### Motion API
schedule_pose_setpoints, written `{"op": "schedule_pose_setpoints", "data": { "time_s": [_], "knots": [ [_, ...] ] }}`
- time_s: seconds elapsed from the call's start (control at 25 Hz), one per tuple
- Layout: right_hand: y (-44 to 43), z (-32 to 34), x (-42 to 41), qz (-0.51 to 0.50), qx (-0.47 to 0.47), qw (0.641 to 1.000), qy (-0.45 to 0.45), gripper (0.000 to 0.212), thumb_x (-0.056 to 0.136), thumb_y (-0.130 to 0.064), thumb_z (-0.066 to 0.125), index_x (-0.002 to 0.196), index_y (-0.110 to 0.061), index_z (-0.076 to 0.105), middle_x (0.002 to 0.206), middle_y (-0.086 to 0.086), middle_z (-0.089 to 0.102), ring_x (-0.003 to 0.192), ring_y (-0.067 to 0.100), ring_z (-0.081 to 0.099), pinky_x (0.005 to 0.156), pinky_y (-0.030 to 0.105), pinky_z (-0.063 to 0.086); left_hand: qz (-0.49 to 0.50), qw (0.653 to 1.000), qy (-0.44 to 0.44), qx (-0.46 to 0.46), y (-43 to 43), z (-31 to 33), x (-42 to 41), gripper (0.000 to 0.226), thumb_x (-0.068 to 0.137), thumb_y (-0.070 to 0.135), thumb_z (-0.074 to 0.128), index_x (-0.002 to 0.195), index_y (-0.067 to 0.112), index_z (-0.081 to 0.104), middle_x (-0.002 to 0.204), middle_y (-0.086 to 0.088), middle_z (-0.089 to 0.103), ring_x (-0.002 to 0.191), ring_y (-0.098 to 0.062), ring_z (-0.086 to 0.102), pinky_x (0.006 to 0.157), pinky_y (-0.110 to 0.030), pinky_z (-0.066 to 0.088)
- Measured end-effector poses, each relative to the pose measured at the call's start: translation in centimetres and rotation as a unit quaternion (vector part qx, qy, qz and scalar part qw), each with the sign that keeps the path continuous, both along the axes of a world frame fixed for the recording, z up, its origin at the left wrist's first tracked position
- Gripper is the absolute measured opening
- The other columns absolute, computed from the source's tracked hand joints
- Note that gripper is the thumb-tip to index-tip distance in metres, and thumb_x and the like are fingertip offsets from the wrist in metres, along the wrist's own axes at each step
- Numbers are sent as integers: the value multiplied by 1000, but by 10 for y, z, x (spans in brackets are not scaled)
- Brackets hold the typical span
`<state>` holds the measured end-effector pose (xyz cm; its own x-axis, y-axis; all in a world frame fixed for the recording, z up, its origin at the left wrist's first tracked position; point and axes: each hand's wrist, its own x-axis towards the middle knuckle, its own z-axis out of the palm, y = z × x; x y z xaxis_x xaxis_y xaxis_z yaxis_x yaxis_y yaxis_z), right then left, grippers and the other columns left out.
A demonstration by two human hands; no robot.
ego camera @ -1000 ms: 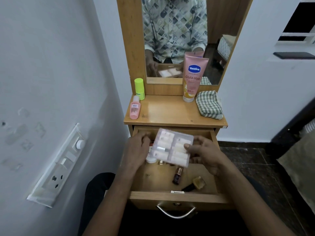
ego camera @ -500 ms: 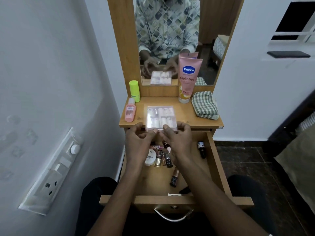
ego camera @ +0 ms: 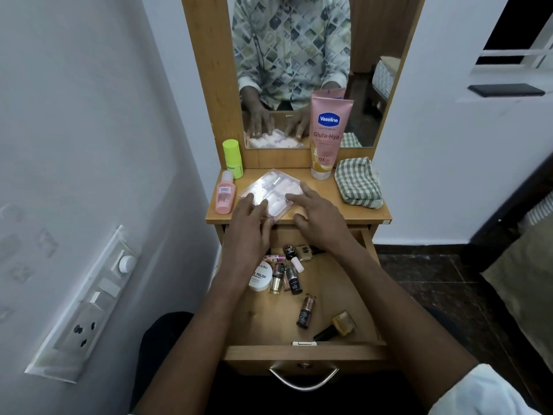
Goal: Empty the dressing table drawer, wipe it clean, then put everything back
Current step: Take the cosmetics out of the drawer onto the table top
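Head view, looking down on a wooden dressing table with its drawer (ego camera: 299,356) pulled fully out. A clear plastic case (ego camera: 273,187) holding rows of small pale pink and white pieces lies flat on the table top (ego camera: 324,205), set at a slant, its near corner at the front edge of the top just above the drawer opening. The left hand (ego camera: 248,232) reaches over the drawer; its straight, slightly spread fingers (ego camera: 261,206) lie across the near-left part of the case and are not curled round it. The right hand (ego camera: 320,220) is likewise flat and spread: its index finger (ego camera: 294,198) lies along the near-right edge of the case, the other fingers fan out over bare wood to the right, and the thumb sits at the front edge of the top. Neither hand grips anything. On the top, a pink bottle (ego camera: 225,196) lies just left of the case, a lime-green bottle (ego camera: 233,158) stands behind it, a pink Vaseline tube (ego camera: 327,136) stands against the mirror (ego camera: 293,55), and a folded green-checked cloth (ego camera: 357,182) lies at the right. The drawer holds a round white jar (ego camera: 260,277), a cluster of small nail-polish bottles (ego camera: 291,275), a brown bottle (ego camera: 305,311) lying alone, and a gold bottle (ego camera: 341,323) near the front right corner. The mirror reflects both hands and the case.
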<state>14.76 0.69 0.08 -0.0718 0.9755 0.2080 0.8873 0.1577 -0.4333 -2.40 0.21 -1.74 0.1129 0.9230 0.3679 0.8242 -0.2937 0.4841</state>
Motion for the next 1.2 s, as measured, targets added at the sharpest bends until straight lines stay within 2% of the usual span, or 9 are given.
{"op": "schedule_pose_setpoints", "data": {
  "time_s": [0.12,0.2,0.32,0.44,0.56,0.72,1.04,1.12,1.2],
  "knots": [
    [-4,-3,-3,-13,46,999,-8,39,93,-29,54,131,-27,54,147,3,42,113,22,58,78,34,51,2,1000,-25,-10,-2,0,3,49,92,42,61,133,17,55,149,-3,42,137,-17,39,100,-35,45],
    [-7,-1,-1,-57,85,995,-7,40,92,-45,53,127,-26,57,127,0,51,99,18,61,70,31,51,-6,999,-43,-9,-2,0,2,43,90,35,66,126,15,55,144,-3,47,130,-19,47,94,-35,49],
    [-6,-3,6,-51,94,992,-59,53,90,-56,54,134,-27,55,133,3,50,114,22,50,87,40,48,2,999,-32,11,-7,-1,2,32,89,14,64,118,17,53,132,-2,55,116,-20,56,87,-36,56],
    [-8,-10,10,23,65,997,-35,48,90,-41,63,134,-23,57,141,8,48,121,28,44,101,45,40,19,998,-47,20,-10,1,4,31,86,9,64,113,17,52,120,-1,58,101,-16,59,77,-34,58],
    [-5,-10,10,39,63,997,14,46,88,-27,69,133,-21,60,143,10,47,122,29,42,103,39,37,23,998,-54,26,-7,6,3,30,85,15,67,112,15,53,116,-2,59,95,-16,61,72,-27,56],
    [-1,-15,3,48,47,997,37,48,88,-19,69,134,-23,58,146,9,44,121,30,40,99,34,33,32,999,-15,13,-6,2,0,47,85,8,66,130,12,56,134,-10,53,116,-25,55,86,-34,52],
    [-6,-21,12,84,64,992,71,60,83,-13,74,139,-22,52,148,7,39,127,22,42,99,25,36,44,999,-13,8,-6,3,-2,43,92,3,61,134,9,56,144,-12,47,132,-28,44,104,-42,46],
    [-16,-14,17,91,102,982,132,52,83,-10,73,133,-15,57,137,7,44,115,11,50,92,15,45,42,998,-9,55,-12,7,-4,43,88,5,66,129,11,59,136,-10,52,125,-25,48,97,-39,49],
    [-32,-6,19,98,189,966,144,23,84,-6,70,106,-7,65,107,4,54,87,6,53,73,12,46,-3,995,-30,100,-22,11,-4,25,86,13,68,111,13,66,111,-3,64,100,-16,60,80,-30,55]
  ]
}}
